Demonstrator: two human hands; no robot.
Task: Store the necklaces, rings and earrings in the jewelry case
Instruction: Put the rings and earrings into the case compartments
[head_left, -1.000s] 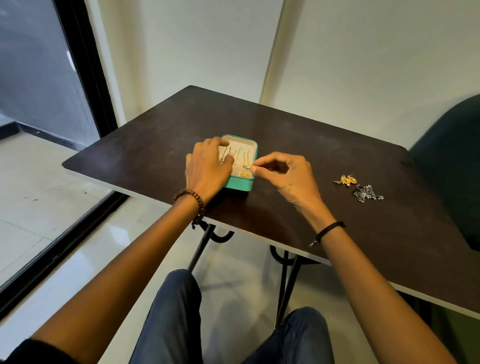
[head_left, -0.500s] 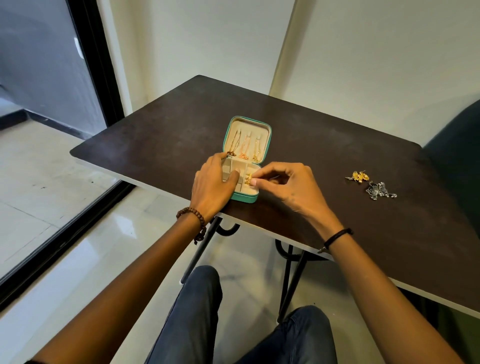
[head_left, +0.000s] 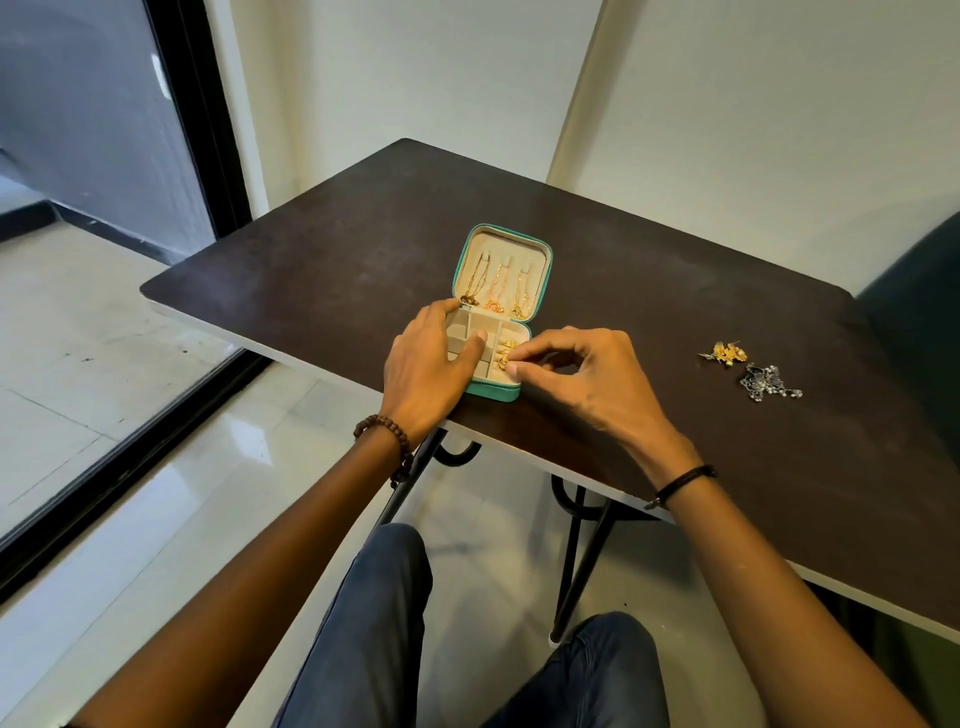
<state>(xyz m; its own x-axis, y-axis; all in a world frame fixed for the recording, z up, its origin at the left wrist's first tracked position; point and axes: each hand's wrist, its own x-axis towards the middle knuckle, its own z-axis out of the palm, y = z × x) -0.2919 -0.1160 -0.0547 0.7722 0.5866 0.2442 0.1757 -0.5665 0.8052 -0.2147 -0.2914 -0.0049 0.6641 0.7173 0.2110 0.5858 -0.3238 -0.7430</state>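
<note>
A teal jewelry case (head_left: 545, 270) lies open near the table's front edge. Three necklaces (head_left: 498, 291) hang inside its raised lid. My left hand (head_left: 426, 374) rests on the left side of the base, with its thumb lying across the cream compartments. My right hand (head_left: 592, 384) pinches a small gold earring (head_left: 505, 360) between thumb and forefinger over the right-hand compartment. More gold pieces lie in that compartment. A gold earring pair (head_left: 724, 354) and a silver jewelry piece (head_left: 769, 382) lie on the table to the right.
The dark brown table (head_left: 675, 291) stands against a white wall, its front edge just behind my wrists. A dark green chair (head_left: 919, 312) is at the far right. A black-framed glass door (head_left: 197, 130) is on the left. My knees are under the table.
My left hand has drawn back from over the case to its left side, which uncovers the compartments. My right hand stays pinched at the right compartment. The camera has shifted.
</note>
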